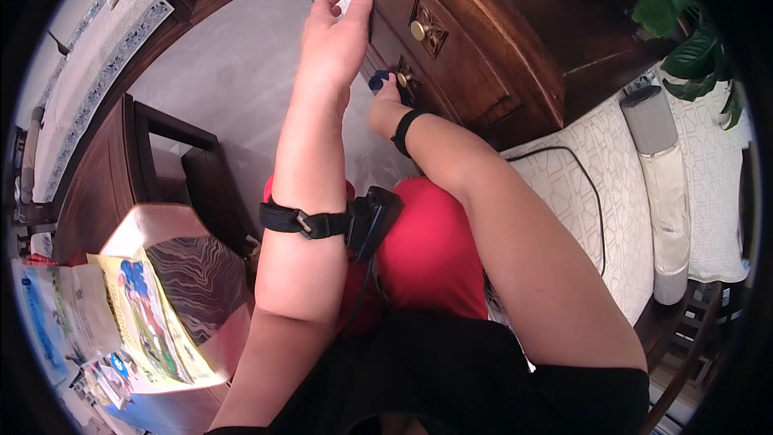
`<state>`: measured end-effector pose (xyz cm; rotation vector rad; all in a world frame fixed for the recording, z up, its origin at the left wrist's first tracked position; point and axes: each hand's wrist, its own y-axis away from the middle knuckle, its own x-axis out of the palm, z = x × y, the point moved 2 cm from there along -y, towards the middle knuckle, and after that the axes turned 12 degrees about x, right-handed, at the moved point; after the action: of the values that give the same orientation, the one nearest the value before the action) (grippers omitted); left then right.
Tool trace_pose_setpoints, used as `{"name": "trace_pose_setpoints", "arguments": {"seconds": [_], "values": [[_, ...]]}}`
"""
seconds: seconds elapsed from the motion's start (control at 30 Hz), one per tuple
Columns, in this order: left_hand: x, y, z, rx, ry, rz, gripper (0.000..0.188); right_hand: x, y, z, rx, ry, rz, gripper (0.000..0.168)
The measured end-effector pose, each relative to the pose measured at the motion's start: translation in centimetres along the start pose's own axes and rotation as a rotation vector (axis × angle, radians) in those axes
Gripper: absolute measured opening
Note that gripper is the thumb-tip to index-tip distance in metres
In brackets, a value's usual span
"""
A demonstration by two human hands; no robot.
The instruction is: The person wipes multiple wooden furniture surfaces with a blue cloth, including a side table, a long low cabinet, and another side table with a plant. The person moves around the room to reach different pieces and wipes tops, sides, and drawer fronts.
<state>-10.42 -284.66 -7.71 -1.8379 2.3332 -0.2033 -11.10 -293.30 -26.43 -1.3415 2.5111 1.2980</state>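
In front of me stands a dark brown wooden cabinet (459, 42) with carved drawer fronts and brass knobs. My left hand (335, 42) is raised at its left edge, the thumb at the edge and the fingers apart, partly turned from view. Lower down, my right hand (388, 92) grips a dark blue cloth (378, 80) beside the lower brass knob (403, 79). Part of that cloth shows on either side of the hand. Above it, the upper brass knob (418, 29) sits on a carved square plate.
A cream patterned seat cushion (561, 193) with a black cable (595, 193) and a bolster (661, 205) lies to the right. Green plant leaves (664, 0) overhang the cabinet. At left are a dark wooden chair frame (169, 127) and a bag with printed pictures (151, 314).
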Motion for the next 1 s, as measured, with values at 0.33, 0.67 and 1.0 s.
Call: {"name": "trace_pose_setpoints", "arguments": {"seconds": [0.33,0.67,1.0], "values": [[-1.6,5.7,-0.4,-0.001,-0.015,-0.007,0.072,3.8,5.3,3.3,-0.01,-0.012,0.085,0.053],[-5.6,11.2,-0.6,0.108,0.076,-0.171,0.049,0.2,8.1,-0.7,-0.104,-0.298,-0.28,0.022],[-5.7,14.3,-0.1,-0.016,0.014,-0.101,0.067,8.7,19.3,-4.2,0.519,-0.05,-0.8,0.049]]}}
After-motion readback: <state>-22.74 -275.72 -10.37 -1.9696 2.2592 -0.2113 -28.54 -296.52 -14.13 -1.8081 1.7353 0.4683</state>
